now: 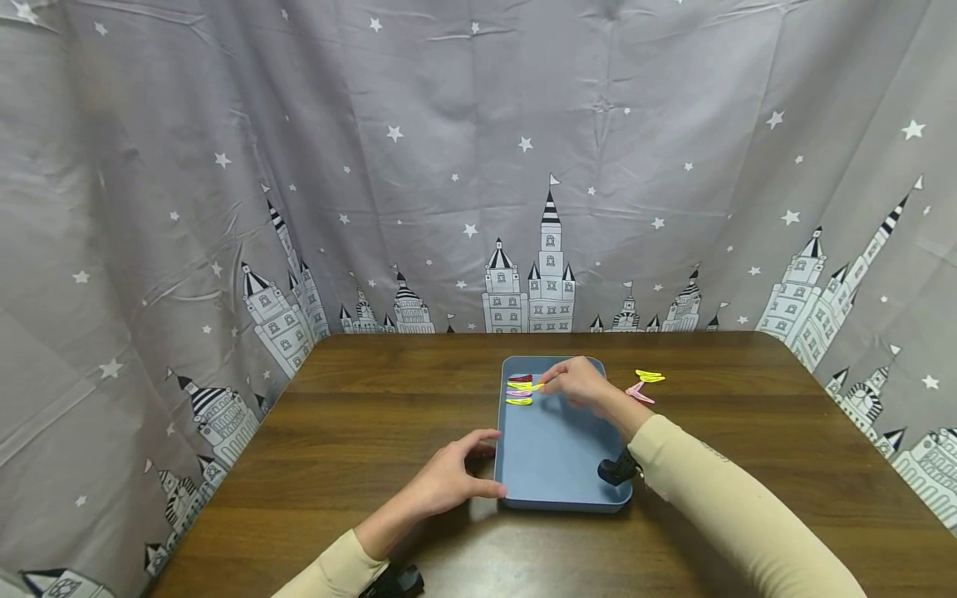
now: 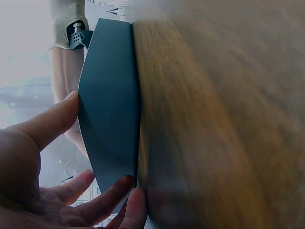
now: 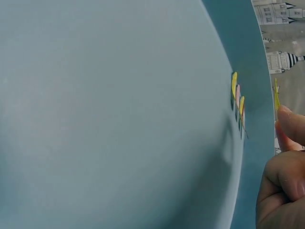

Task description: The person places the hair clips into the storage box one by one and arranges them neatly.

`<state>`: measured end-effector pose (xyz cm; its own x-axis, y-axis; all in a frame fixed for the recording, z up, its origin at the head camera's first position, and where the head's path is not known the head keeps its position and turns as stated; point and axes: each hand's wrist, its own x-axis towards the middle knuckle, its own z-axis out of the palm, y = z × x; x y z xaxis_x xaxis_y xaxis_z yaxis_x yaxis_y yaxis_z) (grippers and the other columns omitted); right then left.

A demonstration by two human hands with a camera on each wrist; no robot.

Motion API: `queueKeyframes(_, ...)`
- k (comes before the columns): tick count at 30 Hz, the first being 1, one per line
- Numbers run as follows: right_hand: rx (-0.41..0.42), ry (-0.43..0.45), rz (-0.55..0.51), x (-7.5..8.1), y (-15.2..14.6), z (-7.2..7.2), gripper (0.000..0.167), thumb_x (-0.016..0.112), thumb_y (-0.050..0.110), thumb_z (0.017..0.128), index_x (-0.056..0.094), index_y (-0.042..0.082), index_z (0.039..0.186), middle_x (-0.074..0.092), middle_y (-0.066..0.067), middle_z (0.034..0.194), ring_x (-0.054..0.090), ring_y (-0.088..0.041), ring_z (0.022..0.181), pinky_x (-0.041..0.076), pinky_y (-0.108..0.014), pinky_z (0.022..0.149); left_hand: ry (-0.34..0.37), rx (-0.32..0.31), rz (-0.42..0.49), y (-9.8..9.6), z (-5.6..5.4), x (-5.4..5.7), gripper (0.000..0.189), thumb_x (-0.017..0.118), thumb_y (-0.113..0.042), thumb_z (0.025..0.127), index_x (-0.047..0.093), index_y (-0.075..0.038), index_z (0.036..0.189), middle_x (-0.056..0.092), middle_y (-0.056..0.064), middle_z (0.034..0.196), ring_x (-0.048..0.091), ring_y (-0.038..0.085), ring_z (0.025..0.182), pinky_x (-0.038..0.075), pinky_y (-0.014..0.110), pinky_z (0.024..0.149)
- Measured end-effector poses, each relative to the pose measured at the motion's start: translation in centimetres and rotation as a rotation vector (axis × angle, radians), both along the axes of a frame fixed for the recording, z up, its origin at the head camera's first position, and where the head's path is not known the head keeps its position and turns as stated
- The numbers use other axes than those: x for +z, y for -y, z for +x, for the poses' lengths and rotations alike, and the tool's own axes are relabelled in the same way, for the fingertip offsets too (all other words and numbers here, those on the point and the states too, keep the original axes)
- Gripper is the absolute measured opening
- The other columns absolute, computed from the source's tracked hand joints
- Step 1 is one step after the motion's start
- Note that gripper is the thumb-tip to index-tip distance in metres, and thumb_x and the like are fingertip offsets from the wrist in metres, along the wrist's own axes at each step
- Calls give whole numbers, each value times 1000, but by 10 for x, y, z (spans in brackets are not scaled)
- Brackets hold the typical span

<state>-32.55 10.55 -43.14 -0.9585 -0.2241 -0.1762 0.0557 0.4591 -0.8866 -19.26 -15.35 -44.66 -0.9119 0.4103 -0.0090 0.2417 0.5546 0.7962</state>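
A blue-grey tray [image 1: 561, 465] lies on the table. My left hand [image 1: 449, 475] touches its left side, thumb near the front corner and fingers spread along the wall [image 2: 109, 95]. Above the tray's far part, my right hand [image 1: 579, 384] pinches a yellow hair clip [image 3: 276, 95] between thumb and fingertip. Just left of that hand, several snap hair clips lie in a column inside the tray: a red clip [image 1: 520, 378] at the back, a pink clip [image 1: 517, 394], and a yellow clip [image 1: 519, 402] in front, with more yellow between red and pink.
Right of the tray, yellow hair clips [image 1: 650, 376] and pink hair clips [image 1: 640, 393] lie on the wooden table [image 1: 374, 399]. A grey curtain [image 1: 434, 166] with castles and stars hangs behind. Dark wrist cameras sit at both sleeves.
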Motion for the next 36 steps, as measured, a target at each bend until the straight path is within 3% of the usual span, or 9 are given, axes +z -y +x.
queueKeyframes(8, -1, 22, 12, -9, 9, 4, 19, 76, 10, 85, 76, 5, 104, 64, -4, 68, 24, -9, 39, 23, -25, 40, 0, -3, -1, 1, 0, -1, 80, 88, -32, 77, 51, -10, 144, 67, 13, 129, 58, 32, 126, 41, 57, 104)
queueKeyframes(14, -11, 26, 32, -15, 12, 7, 18, 76, 9, 85, 77, 6, 102, 47, 3, 53, 25, -8, 38, 23, -24, 39, 1, 0, -3, 1, 0, -2, 80, 88, -33, 77, 51, -11, 144, 67, 12, 129, 58, 32, 125, 41, 57, 104)
queueKeyframes(17, -6, 22, 24, -17, 13, 10, 18, 75, 7, 84, 77, 4, 102, 55, 2, 58, 25, -8, 38, 23, -23, 39, 7, 5, -3, 1, 0, -1, 79, 88, -33, 77, 51, -11, 144, 67, 12, 129, 58, 32, 126, 41, 57, 104)
queueKeyframes(23, -7, 29, 43, -19, 15, 14, 13, 76, 8, 85, 77, 6, 98, 70, -2, 82, 28, -8, 40, 25, -23, 41, 2, 13, -9, 0, 1, 1, 79, 88, -33, 77, 52, -11, 144, 67, 12, 129, 58, 32, 125, 41, 56, 104)
queueKeyframes(36, 16, 8, 64, -24, 16, 18, 10, 76, 9, 87, 76, 6, 97, 71, -5, 87, 31, -9, 39, 27, -23, 41, 13, 5, -2, 0, 0, 2, 80, 87, -33, 78, 50, -10, 145, 66, 14, 131, 57, 33, 126, 41, 57, 105)
